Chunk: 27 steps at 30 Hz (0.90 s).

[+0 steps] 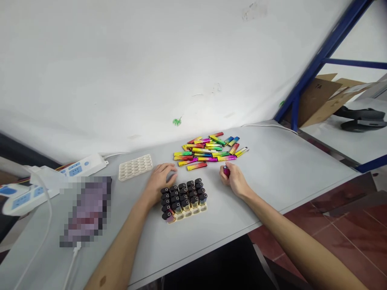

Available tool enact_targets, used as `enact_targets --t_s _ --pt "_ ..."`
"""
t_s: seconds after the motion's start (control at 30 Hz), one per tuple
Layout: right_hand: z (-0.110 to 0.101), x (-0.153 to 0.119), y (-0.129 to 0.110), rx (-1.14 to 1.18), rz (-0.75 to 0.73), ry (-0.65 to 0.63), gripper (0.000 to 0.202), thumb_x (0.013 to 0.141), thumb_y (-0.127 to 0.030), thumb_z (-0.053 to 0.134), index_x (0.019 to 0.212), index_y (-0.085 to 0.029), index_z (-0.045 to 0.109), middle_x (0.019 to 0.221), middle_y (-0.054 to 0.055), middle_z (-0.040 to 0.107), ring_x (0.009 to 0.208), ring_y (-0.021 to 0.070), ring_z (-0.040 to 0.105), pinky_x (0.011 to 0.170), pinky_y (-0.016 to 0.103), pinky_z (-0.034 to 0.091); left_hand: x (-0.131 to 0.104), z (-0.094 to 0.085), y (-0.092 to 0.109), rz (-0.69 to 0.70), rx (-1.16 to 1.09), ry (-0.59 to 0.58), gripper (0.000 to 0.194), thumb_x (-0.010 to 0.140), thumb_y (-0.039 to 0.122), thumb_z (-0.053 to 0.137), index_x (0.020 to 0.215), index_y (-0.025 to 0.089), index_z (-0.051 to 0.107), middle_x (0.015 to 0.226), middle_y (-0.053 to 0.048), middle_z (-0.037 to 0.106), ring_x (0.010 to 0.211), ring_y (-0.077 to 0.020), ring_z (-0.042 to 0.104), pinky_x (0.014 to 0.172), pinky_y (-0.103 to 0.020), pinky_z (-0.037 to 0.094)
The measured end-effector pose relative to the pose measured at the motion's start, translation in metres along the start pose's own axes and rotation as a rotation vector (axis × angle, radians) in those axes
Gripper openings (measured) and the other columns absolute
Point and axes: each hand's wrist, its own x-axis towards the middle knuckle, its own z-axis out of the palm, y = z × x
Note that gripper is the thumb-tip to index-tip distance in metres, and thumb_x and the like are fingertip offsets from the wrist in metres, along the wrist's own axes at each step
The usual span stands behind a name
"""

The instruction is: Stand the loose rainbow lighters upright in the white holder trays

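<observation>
My left hand (160, 181) lies on the table just behind the rack's left side, its fingers curved, apart and holding nothing. My right hand (236, 180) is closed around a magenta lighter (226, 170) with a dark end; most of it is hidden in the fist. Between my forearms stands a cream rack (180, 216) with several black-topped lighters (184, 195) upright in it. Along its near edge, several slots have nothing in them. Beyond both hands lies a loose pile of shiny multicoloured lighters or casings (208, 150); I cannot tell which.
A second cream slotted tray (135, 167) lies left of my left hand. Further left are a white power strip (75, 168), a blurred-out device (87, 211) and a white cable (72, 262). The wall borders the table's back; a blue metal frame (317, 60) stands at right.
</observation>
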Motion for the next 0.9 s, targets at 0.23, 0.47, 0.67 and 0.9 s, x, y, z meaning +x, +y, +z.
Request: enact_targets --t_s 0.23,0.47,0.67,0.9 --pt "0.0023 -0.0009 -0.0037 0.02 0.061 0.038 0.062 0.096 -0.063 0.025 0.05 -0.023 0.033 0.044 -0.004 0.025 0.042 0.011 0.023 0.047 0.029 0.017 -0.0001 0.0014 -0.002 0.009 0.003 0.0 0.019 0.092 0.031 0.05 0.102 0.023 0.063 0.126 -0.006 0.063 0.118 -0.0256 0.054 0.106 -0.047 0.042" --pt "0.0011 -0.0005 -0.0009 0.016 0.008 0.033 0.058 0.097 -0.055 0.029 0.049 -0.023 0.033 0.043 -0.003 0.027 0.041 0.0111 0.025 0.046 0.029 0.018 -0.0001 -0.0002 0.0007 -0.008 -0.005 0.001 0.018 0.091 0.031 0.051 0.102 0.024 0.063 0.126 -0.006 0.063 0.119 -0.026 0.054 0.106 -0.047 0.042" --pt "0.0018 0.001 0.0019 0.062 0.053 0.041 0.058 0.096 -0.058 0.029 0.052 -0.022 0.04 0.043 -0.005 0.024 0.04 0.0105 0.022 0.045 0.028 0.016 -0.0004 0.0021 -0.0034 0.013 -0.004 0.0 0.018 0.092 0.03 0.051 0.103 0.022 0.063 0.126 -0.007 0.062 0.119 -0.026 0.053 0.107 -0.048 0.041" --pt "0.0057 -0.0059 -0.0062 -0.038 -0.068 0.037 0.048 0.096 -0.061 0.036 0.089 -0.02 0.06 0.064 -0.003 0.043 0.056 0.0134 0.041 0.055 0.028 0.035 0.0003 0.0021 -0.0029 0.02 -0.007 0.003 0.018 0.092 0.029 0.052 0.103 0.022 0.063 0.126 -0.007 0.062 0.118 -0.0262 0.053 0.106 -0.048 0.042"
